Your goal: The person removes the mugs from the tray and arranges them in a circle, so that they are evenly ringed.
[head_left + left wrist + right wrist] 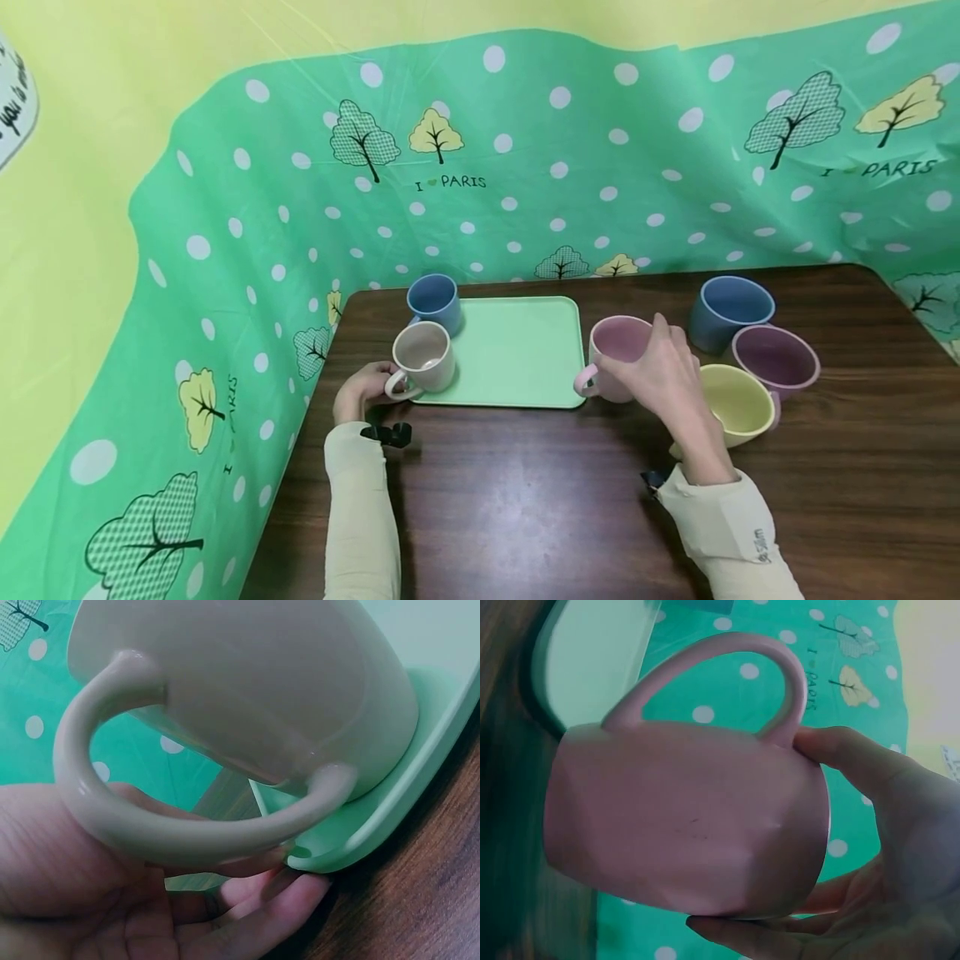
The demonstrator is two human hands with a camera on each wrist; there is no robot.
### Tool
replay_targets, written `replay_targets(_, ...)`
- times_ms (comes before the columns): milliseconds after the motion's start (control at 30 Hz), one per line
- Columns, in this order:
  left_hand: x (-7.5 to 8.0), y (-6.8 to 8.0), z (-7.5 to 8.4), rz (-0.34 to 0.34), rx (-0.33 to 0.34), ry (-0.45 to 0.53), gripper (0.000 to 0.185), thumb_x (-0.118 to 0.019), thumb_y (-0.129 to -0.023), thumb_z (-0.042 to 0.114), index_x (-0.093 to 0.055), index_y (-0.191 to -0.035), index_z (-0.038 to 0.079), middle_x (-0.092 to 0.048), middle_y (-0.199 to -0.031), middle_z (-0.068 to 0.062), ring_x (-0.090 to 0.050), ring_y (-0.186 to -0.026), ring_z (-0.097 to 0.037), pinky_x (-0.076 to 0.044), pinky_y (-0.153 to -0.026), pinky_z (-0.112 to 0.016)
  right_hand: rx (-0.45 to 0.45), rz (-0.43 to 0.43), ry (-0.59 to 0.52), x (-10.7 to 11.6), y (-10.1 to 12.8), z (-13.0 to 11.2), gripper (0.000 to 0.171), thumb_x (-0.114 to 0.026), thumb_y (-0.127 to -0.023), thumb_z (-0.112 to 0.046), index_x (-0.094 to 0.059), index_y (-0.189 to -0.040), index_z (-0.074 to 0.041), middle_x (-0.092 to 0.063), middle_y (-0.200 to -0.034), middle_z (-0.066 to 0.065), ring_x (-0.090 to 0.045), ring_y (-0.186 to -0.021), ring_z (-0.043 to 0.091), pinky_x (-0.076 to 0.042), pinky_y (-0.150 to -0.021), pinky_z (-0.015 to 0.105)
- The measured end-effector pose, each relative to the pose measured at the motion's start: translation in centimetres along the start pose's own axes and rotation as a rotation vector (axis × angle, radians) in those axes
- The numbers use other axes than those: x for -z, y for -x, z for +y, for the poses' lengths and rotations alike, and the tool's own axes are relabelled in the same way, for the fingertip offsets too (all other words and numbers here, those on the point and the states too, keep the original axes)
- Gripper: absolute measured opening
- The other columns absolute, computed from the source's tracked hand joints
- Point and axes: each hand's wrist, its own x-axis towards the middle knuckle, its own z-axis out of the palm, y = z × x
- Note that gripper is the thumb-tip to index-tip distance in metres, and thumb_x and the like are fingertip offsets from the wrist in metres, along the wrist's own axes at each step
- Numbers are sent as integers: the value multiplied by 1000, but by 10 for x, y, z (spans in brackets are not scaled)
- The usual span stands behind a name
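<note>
My right hand (663, 371) grips a pink mug (611, 379) near its rim, thumb by the top of the handle and fingers round the far side. The mug is just off the right end of a light green tray (517, 354). At the tray's near left corner, my left hand (365, 390) pinches the rim between thumb and fingers, partly hidden behind a mug handle (172, 836). That handle belongs to a beige mug (423, 358) standing in this corner. Behind it, a blue mug (435, 304) stands at the tray's far left corner.
Right of the pink mug stand a second blue mug (727, 312), a purple mug (780, 358) and a yellow mug (738, 404), close together. The dark wooden table (510, 500) meets a green dotted cloth (525, 192) at its back and left.
</note>
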Motion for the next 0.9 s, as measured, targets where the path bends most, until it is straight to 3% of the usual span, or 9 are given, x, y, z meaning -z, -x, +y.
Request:
replay_targets(533,-1,0,2,5,17,-9,19,-55,-89,1,-55,-108,-2,-54,-103,-11,-53,-93,-22,-45,-79,-29,35,-6,90,-7,3,16,105,-73,-72,-54,-25,-140,9,-43,-120,34,-52,-95,51,-44,-78,61)
replay_targets(700,-1,0,2,-4,9,5,19,-56,-89,0,-54,-107,-4,-53,-101,-11,-52,-92,-21,-45,-77,-27,64,35,103,-8,5,19,100,-75,-71,-49,-30,-137,11,-47,-114,34,-53,-93,51,-44,-76,60)
replay_targets(900,-1,3,5,-3,19,5,20,-57,-89,1,-54,-108,-4,-54,-101,-11,-52,-93,-22,-45,-78,-29,117,105,135,-9,9,22,96,-78,-68,-46,-36,-130,13,-53,-104,36,-51,-95,50,-31,-92,64)
